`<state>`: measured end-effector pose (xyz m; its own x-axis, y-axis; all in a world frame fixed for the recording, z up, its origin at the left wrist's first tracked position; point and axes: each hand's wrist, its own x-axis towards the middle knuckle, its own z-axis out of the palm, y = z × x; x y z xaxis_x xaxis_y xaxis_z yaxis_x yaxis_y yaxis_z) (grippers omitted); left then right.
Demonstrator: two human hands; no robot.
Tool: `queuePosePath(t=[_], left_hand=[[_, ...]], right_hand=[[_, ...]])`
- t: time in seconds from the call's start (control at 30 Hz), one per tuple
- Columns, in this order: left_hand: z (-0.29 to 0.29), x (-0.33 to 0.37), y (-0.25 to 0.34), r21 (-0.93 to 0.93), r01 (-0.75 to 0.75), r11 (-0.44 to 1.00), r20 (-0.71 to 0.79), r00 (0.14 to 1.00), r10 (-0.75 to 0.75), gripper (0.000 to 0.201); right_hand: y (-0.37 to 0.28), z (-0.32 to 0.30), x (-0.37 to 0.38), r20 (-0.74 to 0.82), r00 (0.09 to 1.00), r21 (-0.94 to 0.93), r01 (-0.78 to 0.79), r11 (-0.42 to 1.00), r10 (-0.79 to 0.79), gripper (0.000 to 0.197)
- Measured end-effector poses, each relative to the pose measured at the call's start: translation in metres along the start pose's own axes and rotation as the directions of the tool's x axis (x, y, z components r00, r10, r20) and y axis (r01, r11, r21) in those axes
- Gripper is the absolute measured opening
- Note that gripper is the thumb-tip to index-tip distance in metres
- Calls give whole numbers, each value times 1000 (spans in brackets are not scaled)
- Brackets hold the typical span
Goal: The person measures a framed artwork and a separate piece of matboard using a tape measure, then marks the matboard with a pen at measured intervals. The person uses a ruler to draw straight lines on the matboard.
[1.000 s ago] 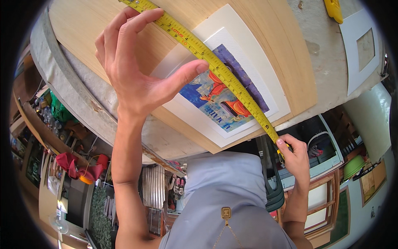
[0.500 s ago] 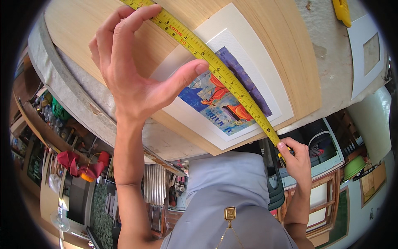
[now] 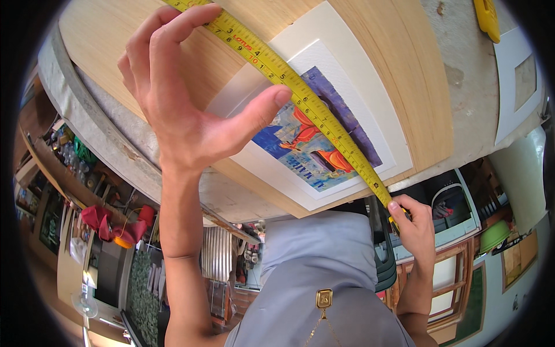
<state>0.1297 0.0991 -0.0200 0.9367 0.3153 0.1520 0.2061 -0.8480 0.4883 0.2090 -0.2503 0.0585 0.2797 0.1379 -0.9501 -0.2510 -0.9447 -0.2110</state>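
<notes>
A yellow tape measure (image 3: 301,92) runs diagonally over a colourful picture (image 3: 312,144) set in a white mat (image 3: 370,87). The picture lies on a pale wooden board (image 3: 425,75). My left hand (image 3: 185,115) hovers over the board with thumb and fingers spread apart. Its index fingertip meets the tape near the upper end, and the thumb tip sits at the tape's lower edge. At the board's near right corner, my right hand (image 3: 417,222) grips the tape measure's case, mostly hidden in the fingers. The tape's far end leaves the top of the view.
A worn grey tabletop (image 3: 468,87) bears the board. To the right lie a yellow-handled tool (image 3: 487,20) and a white mat with a cut window (image 3: 514,87). Below the table edge stand a dark chair (image 3: 386,269) and a green bowl (image 3: 494,236). Red cloth (image 3: 113,225) shows at left.
The view has shifted slightly. Both hands and the tape keep nearly the same places over the picture.
</notes>
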Motion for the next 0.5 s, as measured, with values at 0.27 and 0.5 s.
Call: queuePosePath(t=[0.27,0.5], left_hand=[[-1,1,1,-26,52,998,23,998,-52,77],[-2,2,-2,-34,54,998,23,998,-53,75]], right_hand=[[2,0,-1,-10,1000,-16,8,1000,-8,25],[3,2,-1,-22,999,-4,30,1000,-30,24]])
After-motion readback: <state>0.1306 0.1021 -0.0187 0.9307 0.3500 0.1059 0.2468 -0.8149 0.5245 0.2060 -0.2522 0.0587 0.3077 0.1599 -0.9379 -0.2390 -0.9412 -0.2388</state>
